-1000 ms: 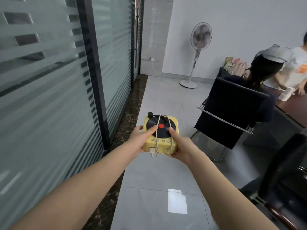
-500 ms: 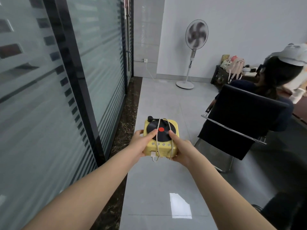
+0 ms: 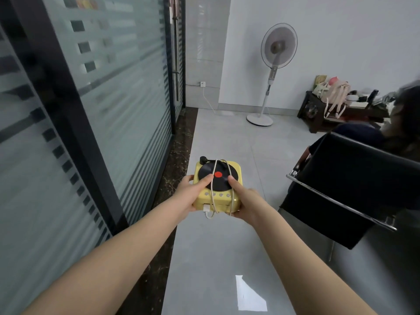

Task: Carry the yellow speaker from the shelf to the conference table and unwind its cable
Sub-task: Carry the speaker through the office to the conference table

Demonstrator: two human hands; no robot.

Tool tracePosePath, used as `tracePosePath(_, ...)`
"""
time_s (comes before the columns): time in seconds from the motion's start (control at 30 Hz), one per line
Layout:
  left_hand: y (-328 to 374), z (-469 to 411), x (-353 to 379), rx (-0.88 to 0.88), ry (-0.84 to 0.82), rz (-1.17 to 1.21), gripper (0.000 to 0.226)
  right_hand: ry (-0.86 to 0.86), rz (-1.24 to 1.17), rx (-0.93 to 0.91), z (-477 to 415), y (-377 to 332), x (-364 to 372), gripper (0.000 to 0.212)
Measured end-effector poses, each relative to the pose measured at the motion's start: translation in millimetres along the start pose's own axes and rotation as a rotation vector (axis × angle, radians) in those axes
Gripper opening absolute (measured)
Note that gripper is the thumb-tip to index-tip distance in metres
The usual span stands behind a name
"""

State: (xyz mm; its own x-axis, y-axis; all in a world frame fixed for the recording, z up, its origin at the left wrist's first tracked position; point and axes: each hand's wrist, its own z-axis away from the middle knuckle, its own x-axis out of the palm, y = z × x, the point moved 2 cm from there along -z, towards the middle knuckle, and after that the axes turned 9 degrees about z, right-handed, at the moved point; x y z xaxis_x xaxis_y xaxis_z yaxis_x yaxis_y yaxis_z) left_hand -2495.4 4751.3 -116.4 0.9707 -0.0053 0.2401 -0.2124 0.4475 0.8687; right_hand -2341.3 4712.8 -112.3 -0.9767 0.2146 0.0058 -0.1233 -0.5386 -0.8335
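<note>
The yellow speaker (image 3: 234, 197), shaped like a small record player with a black disc and red centre on top, is held out in front of me above the floor. A white cable (image 3: 212, 192) is wound around it front to back, with its plug hanging at the near side. My left hand (image 3: 189, 193) grips the speaker's left side, thumb on the disc. My right hand (image 3: 246, 201) grips the right side, thumb also on the disc. The conference table is out of view.
A frosted glass partition (image 3: 109, 98) runs along the left. A black office chair (image 3: 350, 185) with a seated person stands at the right. A white standing fan (image 3: 272, 71) and a dark low bench (image 3: 336, 114) with bags are at the far wall. Grey tiled floor lies ahead.
The view has swung left and moved forward along the glass wall; the chair and seated person slid toward the right edge. Both hands keep the same hold on the speaker.
</note>
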Motion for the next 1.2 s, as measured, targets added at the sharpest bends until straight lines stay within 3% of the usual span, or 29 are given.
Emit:
tracePosePath(0.3,58.9,-113.4,55.3,0.051,0.003,-0.006,0.067,-0.006,0.028,-0.026,-111.3,-89.5,-26.6,0.071)
tracePosePath(0.83,154.1,-321.0,86.6,0.02,-0.07,-0.09,0.07,0.073,-0.039,-0.018,-296.0,-200.6,-10.2,0.083)
tracePosePath(1.0,197.0,-390.1,89.5,0.032,-0.118,-0.112,0.064,0.084,-0.085,-0.066,-352.9,-244.7,7.6,0.066)
tracePosePath(1.2,231.2,-454.9,97.6,0.024,-0.14,-0.143,0.064,0.114,-0.123,-0.059,-405.2,-285.1,17.7,0.068)
